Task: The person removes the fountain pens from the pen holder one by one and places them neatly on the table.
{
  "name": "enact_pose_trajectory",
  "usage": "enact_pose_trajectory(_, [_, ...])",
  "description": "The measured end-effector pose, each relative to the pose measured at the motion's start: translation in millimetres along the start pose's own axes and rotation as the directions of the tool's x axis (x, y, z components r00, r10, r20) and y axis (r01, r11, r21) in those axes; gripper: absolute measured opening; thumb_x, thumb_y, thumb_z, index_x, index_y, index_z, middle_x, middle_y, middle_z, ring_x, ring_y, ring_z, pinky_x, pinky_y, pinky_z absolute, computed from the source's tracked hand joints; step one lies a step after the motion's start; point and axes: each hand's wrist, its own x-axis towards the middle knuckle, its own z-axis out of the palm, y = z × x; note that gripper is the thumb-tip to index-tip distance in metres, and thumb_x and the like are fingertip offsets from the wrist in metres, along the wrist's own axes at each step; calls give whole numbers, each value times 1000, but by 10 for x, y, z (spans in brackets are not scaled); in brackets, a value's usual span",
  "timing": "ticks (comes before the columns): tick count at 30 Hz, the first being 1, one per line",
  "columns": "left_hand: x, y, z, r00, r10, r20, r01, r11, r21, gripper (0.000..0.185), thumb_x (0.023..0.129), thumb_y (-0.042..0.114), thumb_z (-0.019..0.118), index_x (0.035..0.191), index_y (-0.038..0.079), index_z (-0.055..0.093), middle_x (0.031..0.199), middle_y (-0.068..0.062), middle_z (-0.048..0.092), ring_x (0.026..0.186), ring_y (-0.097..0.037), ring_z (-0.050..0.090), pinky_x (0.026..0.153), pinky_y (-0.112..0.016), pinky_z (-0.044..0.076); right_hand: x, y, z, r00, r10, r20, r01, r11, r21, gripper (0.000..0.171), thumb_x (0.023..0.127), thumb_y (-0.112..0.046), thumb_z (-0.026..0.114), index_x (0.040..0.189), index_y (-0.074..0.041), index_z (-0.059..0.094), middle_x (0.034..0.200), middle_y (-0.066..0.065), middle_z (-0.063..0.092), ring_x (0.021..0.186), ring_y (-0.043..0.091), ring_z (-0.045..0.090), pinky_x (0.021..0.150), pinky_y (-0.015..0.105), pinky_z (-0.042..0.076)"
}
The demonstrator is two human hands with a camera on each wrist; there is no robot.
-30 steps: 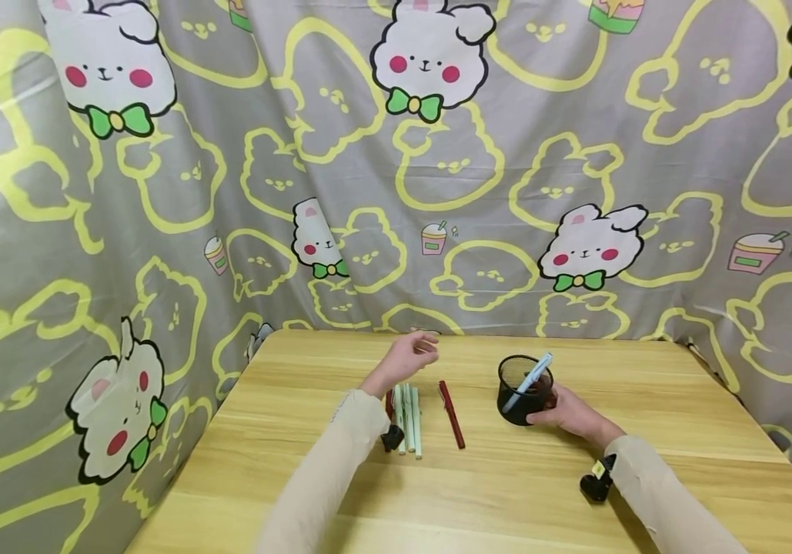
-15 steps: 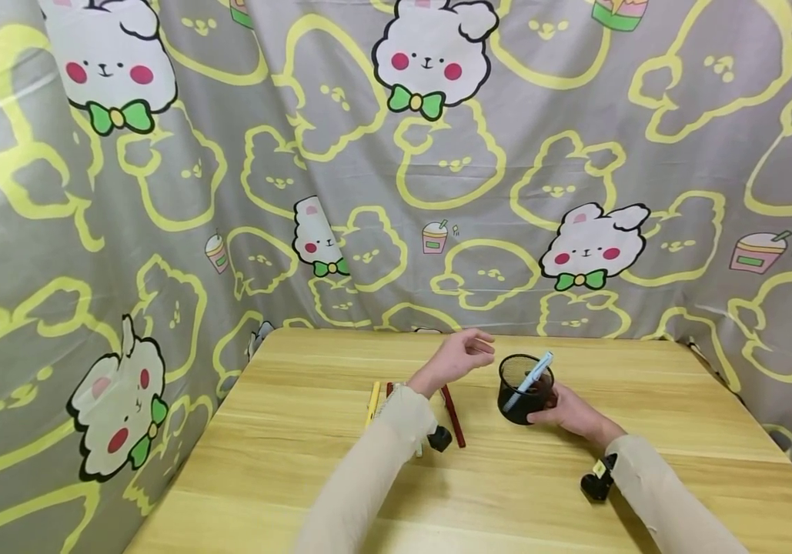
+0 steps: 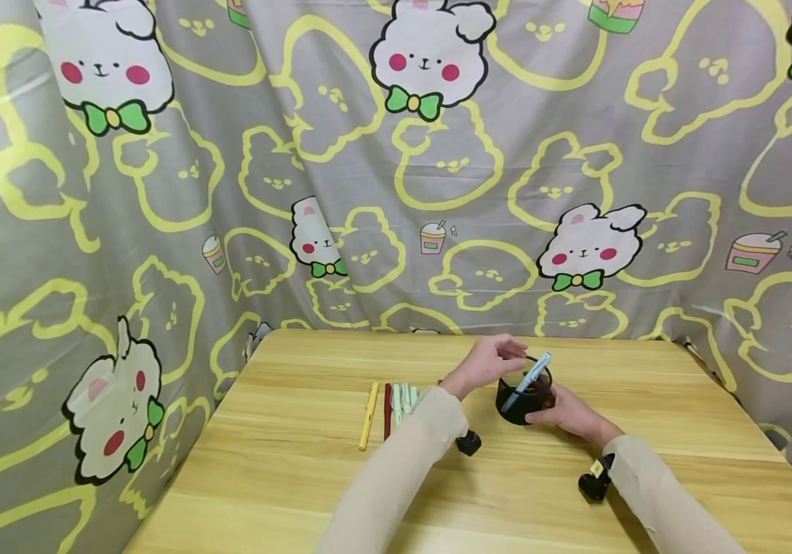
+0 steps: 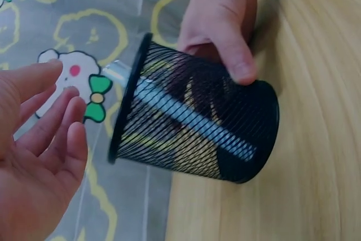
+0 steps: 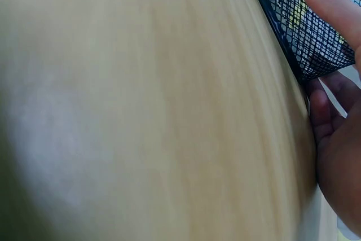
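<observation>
Head view: the left hand [image 3: 489, 360] has swept across from the pens [image 3: 396, 404] lying on the wooden desk [image 3: 299, 477] to the black mesh pen cup's [image 3: 522, 400] rim, fingers loosely spread, empty. The right hand [image 3: 569, 414] grips the cup, light blue pen [image 3: 527, 382] inside.

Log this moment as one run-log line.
left hand: open, at holder rim | right hand: grips mesh pen holder | blue pen: inside
</observation>
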Motion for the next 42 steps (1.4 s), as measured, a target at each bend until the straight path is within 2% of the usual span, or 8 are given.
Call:
enact_pose_trajectory(4, [92, -44, 91, 1000, 19, -18, -19, 999, 41, 23, 90, 14, 66, 112, 11, 65, 106, -3, 67, 88, -1, 57, 75, -19, 48, 5, 4, -13, 1000, -4, 8, 4, 1000, 13, 66, 80, -1, 74, 133, 12, 38, 123, 29, 53, 101, 10, 59, 83, 22, 47])
enact_pose_trajectory(7, [141, -63, 138, 999, 32, -36, -29, 996, 85, 22, 89, 15, 67, 111, 13, 66, 104, 3, 67, 87, 0, 57, 75, -18, 48, -5, -6, -24, 1000, -3, 14, 3, 1000, 9, 65, 80, -2, 74, 133, 12, 39, 123, 29, 53, 101, 10, 59, 83, 22, 47])
enact_pose_trajectory(17, [232, -65, 228, 999, 21, -40, -13, 980, 201, 25, 88, 21, 70, 112, 16, 66, 105, 9, 66, 96, -5, 59, 77, -17, 46, -15, -20, -24, 1000, 17, -18, -18, 999, -39, 68, 80, -8, 75, 135, 10, 38, 125, 18, 55, 106, 10, 56, 85, 20, 44])
enact_pose_trajectory(21, [278, -54, 266, 999, 5, -40, 4, 974, 227, 28, 88, 26, 70, 114, 17, 65, 105, 12, 65, 97, -3, 57, 78, -18, 47, -7, 2, -22, 1000, 11, -9, -11, 1000, -14, 67, 80, -6, 75, 134, 9, 38, 125, 20, 55, 105, 11, 57, 85, 21, 46])
enact_pose_trajectory(27, [322, -80, 328, 999, 19, -42, -7, 962, 271, 30, 89, 27, 69, 116, 16, 65, 106, 12, 65, 100, -5, 58, 79, -19, 47, -17, 23, -18, 1000, -13, 11, 13, 1000, -15, 63, 81, -5, 74, 132, 11, 40, 122, 21, 57, 103, 12, 58, 84, 22, 47])
enact_pose_trajectory(36, [364, -131, 379, 997, 57, -53, -38, 954, 299, 26, 89, 25, 68, 113, 15, 66, 105, 10, 66, 99, -5, 59, 78, -16, 46, -23, 13, -17, 1000, 23, 1, -23, 1000, -14, 65, 80, -6, 75, 134, 7, 40, 125, 18, 55, 105, 12, 58, 85, 23, 47])
enact_pose_trajectory(42, [380, -137, 403, 997, 42, -65, -19, 946, 323, 25, 89, 18, 68, 114, 16, 66, 102, 9, 68, 95, -4, 61, 74, -14, 45, -26, 24, -18, 1000, 16, 2, -16, 1000, -4, 67, 79, -5, 76, 135, 6, 40, 127, 17, 55, 106, 11, 57, 86, 22, 46])
